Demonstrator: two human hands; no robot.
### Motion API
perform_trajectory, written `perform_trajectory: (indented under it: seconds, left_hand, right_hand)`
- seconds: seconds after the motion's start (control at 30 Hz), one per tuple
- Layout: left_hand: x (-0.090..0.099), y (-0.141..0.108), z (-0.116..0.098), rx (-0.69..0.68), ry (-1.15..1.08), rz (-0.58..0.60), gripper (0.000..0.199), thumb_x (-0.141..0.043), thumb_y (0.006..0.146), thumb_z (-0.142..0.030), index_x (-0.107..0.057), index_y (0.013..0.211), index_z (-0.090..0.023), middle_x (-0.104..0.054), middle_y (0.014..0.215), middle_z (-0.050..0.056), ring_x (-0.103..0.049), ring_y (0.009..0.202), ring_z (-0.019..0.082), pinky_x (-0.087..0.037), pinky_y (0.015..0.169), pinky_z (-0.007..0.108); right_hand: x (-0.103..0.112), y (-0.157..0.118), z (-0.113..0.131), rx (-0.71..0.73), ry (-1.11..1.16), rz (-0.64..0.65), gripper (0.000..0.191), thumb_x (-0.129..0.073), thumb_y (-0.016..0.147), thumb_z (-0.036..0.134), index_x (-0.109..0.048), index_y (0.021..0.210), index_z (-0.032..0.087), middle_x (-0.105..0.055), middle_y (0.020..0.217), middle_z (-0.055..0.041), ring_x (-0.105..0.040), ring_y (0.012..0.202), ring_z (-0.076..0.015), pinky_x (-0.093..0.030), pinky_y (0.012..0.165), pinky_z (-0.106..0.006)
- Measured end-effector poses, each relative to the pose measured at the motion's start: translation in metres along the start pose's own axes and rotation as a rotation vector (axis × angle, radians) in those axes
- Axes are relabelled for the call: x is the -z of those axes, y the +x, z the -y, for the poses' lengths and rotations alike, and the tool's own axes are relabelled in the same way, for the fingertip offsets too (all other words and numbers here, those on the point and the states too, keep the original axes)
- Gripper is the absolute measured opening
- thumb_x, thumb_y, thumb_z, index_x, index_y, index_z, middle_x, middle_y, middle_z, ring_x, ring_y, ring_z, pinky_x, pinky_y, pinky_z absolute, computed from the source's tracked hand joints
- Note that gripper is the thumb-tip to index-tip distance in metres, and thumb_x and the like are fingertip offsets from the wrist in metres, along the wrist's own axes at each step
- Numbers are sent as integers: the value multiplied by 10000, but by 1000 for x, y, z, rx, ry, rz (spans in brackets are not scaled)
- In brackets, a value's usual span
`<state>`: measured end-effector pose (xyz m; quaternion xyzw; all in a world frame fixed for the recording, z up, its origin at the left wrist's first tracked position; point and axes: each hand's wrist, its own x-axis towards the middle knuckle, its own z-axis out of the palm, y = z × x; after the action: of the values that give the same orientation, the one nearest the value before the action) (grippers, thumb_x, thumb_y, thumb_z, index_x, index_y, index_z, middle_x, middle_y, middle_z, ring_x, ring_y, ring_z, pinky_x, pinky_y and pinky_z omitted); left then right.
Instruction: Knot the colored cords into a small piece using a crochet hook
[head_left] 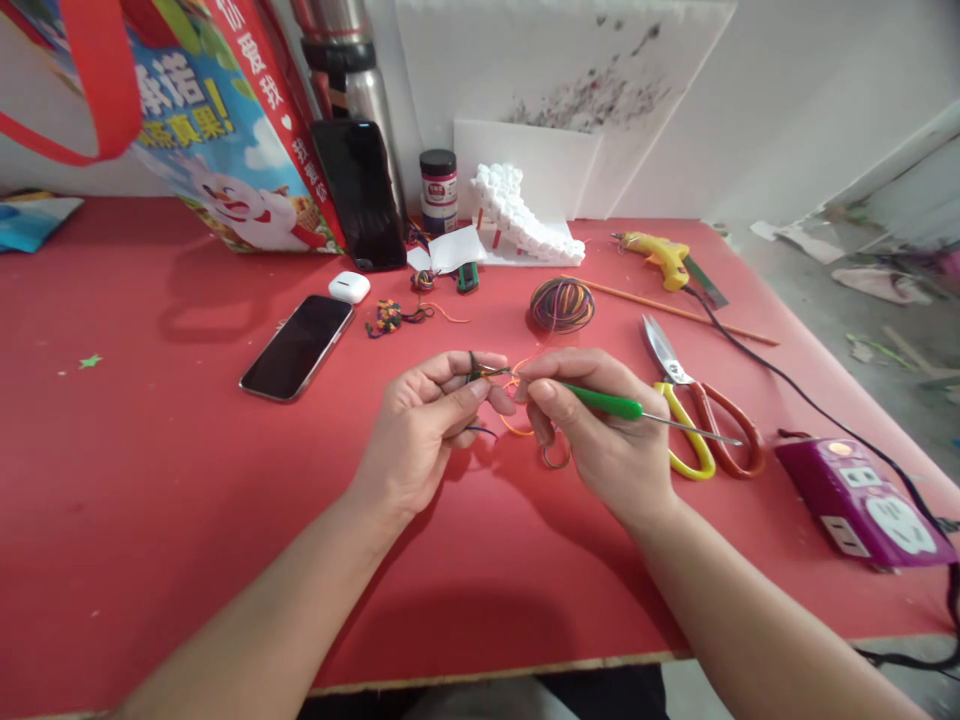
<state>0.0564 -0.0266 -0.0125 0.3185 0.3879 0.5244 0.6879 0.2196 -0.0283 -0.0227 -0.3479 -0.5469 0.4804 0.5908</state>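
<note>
My left hand (420, 425) pinches a small bit of dark and orange yarn (480, 374) between thumb and fingers. In my right hand (596, 425) is a crochet hook with a green handle (607, 402); its metal shaft sticks out past the hand to the right. The hook's working tip meets the yarn at the left fingertips. Loose orange strands (516, 428) hang between the hands, and a loop of yarn (556, 458) dangles under the right fingers. Beyond the hands lies a multicoloured yarn ball (562, 305).
Scissors (679, 385) lie right of my right hand, near a purple power strip (862, 500). Behind are a yellow glue gun (660, 258), an orange stick (675, 308) and a white model (525, 220). Left are a flat phone (298, 347), earbud case (349, 288) and bag (247, 150).
</note>
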Motion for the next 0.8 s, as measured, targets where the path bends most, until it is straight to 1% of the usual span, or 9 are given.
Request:
perform_trajectory:
  seconds: [0.07, 0.17, 0.23, 0.33, 0.4, 0.5, 0.6, 0.7, 0.8]
  left_hand:
    - [1, 0, 1, -1, -3, 7, 199, -820, 790, -182, -796, 985, -148, -726, 655, 34, -413, 466, 39, -302, 449, 164]
    - [3, 0, 2, -7, 14, 17, 254, -805, 807, -186, -779, 1059, -162, -706, 662, 25, -505, 527, 75, -308, 470, 174]
    - [3, -1, 3, -23, 52, 31, 251, -788, 826, -191, -770, 1075, -166, -678, 654, 13, -546, 572, 95, -330, 490, 183]
    - [2, -4, 5, -79, 123, 48, 241, -746, 875, -196, -766, 1114, -177, -631, 642, -9, -529, 602, 96, -360, 523, 191]
    - [2, -6, 5, -121, 146, 43, 261, -721, 901, -195, -757, 1159, -185, -602, 633, -24, -504, 599, 93, -367, 538, 196]
    - [1, -6, 4, -160, 139, 6, 336, -730, 899, -189, -734, 1235, -199, -529, 617, -54, -443, 574, 86, -354, 539, 199]
    - [0, -7, 4, -164, 142, -18, 409, -751, 884, -198, -719, 1292, -202, -469, 629, -64, -393, 575, 87, -342, 538, 203]
    - [-3, -9, 6, -159, 180, -1, 452, -746, 895, -234, -705, 1345, -220, -442, 632, -66, -376, 573, 97, -336, 532, 212]
    - [-5, -12, 8, -177, 233, 24, 479, -741, 903, -248, -699, 1379, -240, -486, 662, -55, -406, 593, 106, -366, 566, 230]
  right_hand:
    - [1, -1, 0, -7, -14, 19, 65, -777, 943, 274, -763, 941, 211, -709, 717, 15, -567, 482, -90, -446, 412, -229]
    - [1, -2, 0, -8, -46, 59, 63, -731, 976, 266, -763, 974, 212, -723, 763, 10, -590, 531, -89, -485, 462, -230]
    - [1, -3, -1, 13, -84, 87, 67, -697, 993, 238, -758, 993, 210, -732, 811, 0, -618, 577, -93, -506, 496, -230]
    - [1, -2, -1, 66, -147, 90, 72, -677, 988, 188, -745, 1001, 208, -725, 852, -5, -650, 643, -104, -537, 559, -243]
    - [1, -2, -2, 96, -191, 79, 70, -675, 986, 190, -740, 1005, 208, -718, 880, -12, -661, 684, -114, -554, 607, -260]
    - [1, -2, -2, 96, -272, 85, 72, -677, 991, 226, -735, 1032, 217, -724, 944, -31, -685, 785, -148, -583, 698, -303]
    - [-1, -4, -4, 101, -328, 96, 89, -686, 993, 244, -725, 1072, 234, -746, 1011, -44, -713, 898, -178, -599, 800, -336]
    - [-4, -6, -10, 103, -310, 66, 120, -698, 990, 258, -724, 1107, 246, -777, 1050, -44, -732, 923, -178, -604, 841, -334]
    - [-6, -6, -15, 42, -211, 25, 146, -738, 965, 277, -730, 1108, 249, -792, 1023, -30, -742, 892, -169, -613, 830, -318]
